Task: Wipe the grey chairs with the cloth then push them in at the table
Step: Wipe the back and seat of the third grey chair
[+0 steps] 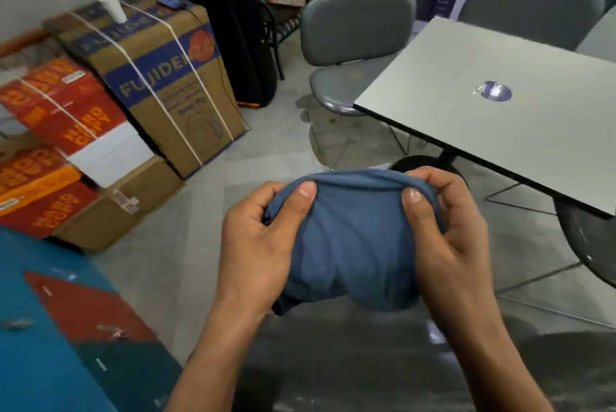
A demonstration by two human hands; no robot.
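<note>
A brown Fujidenzo carton (160, 78) strapped with white bands stands up and left of the hands, a white cup (113, 6) upside down on top. Farther left lie stacked red Hard Copy paper boxes (63, 108). A black bag with orange trim (240, 31) leans just beyond the carton.

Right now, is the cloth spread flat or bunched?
Bunched. The blue cloth is gathered into a rounded bundle, its top edge pinched between the left hand and right hand, off any chair.
</note>
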